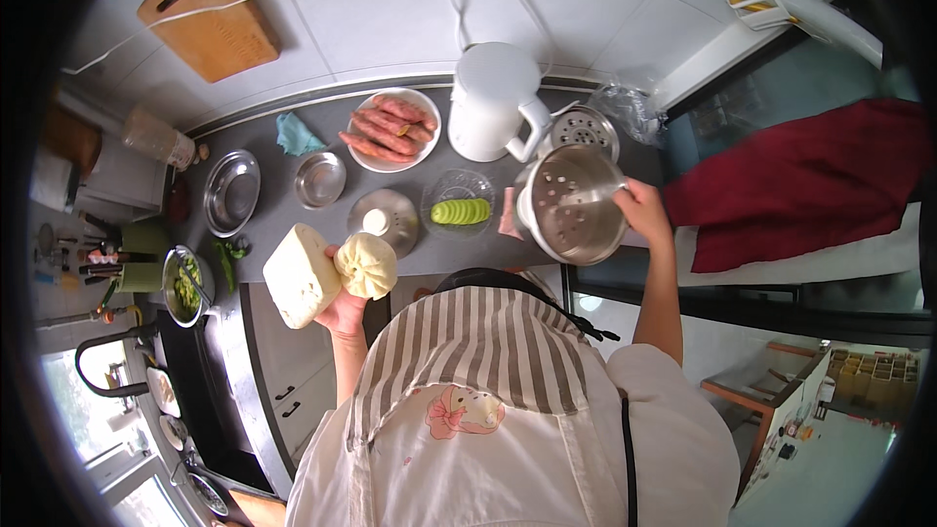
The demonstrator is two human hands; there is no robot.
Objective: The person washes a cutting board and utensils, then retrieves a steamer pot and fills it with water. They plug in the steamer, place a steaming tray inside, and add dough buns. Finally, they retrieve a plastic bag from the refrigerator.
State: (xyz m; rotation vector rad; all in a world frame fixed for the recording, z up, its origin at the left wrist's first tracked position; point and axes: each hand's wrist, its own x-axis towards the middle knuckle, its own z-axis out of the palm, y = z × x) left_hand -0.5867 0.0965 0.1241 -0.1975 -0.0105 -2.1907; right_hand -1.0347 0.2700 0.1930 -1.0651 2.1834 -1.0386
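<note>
Two pale steamed buns, a blocky one point(301, 277) and a round pleated one point(366, 266), are held in my left hand point(345, 311) over the counter's front edge. My right hand point(644, 208) grips the rim of a metal steamer pot with a perforated bottom point(575, 208), tilted above the counter. Behind it lies a perforated steel steamer plate point(583, 133). Between my hands are a steel lid with a white knob point(377, 222) and a clear glass plate point(459, 183) bearing sliced green vegetable point(461, 211). A pink cloth point(510, 214) lies beside the pot.
A white electric kettle point(492, 102) stands at the back beside a plate of sweet potatoes point(392, 128). Leftward are steel bowls point(320, 181), a teal cloth point(296, 134), green peppers point(230, 256) and a bowl of chopped greens point(187, 285). A dark red cloth point(798, 176) hangs right.
</note>
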